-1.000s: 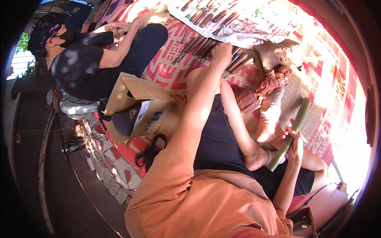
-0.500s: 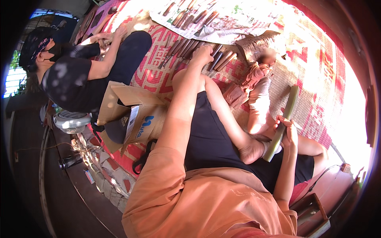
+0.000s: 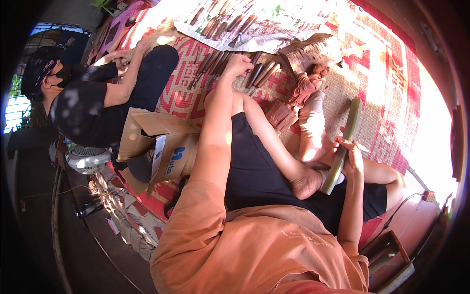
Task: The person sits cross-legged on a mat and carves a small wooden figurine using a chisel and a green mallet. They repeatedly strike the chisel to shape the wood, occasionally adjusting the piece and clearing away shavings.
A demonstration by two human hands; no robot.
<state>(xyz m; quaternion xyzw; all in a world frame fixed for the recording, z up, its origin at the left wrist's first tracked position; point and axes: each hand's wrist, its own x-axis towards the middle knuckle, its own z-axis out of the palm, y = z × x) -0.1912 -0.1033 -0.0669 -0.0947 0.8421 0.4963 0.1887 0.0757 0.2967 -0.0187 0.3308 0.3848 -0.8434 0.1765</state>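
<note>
My left hand reaches out over a row of wood-handled carving tools on the mat. Its fingers are curled closed among the handles, and what they hold, if anything, is hidden. More dark handles lie just right of it. In my right hand is a long, straight greenish bar, tilted up and away from me, with the fingers wrapped round it near its lower half. A reddish-brown carved wooden figure with a blocky base lies between my legs, near my foot.
More tools lie on a pale sheet. A piece of bark-like wood rests beside it. At left are an open cardboard box, a white fan and another person seated on the red patterned mat.
The whole view has shifted slightly, moving the scene a little left. My left hand stays among the tool handles, and my right hand keeps the greenish bar at nearly the same angle.
</note>
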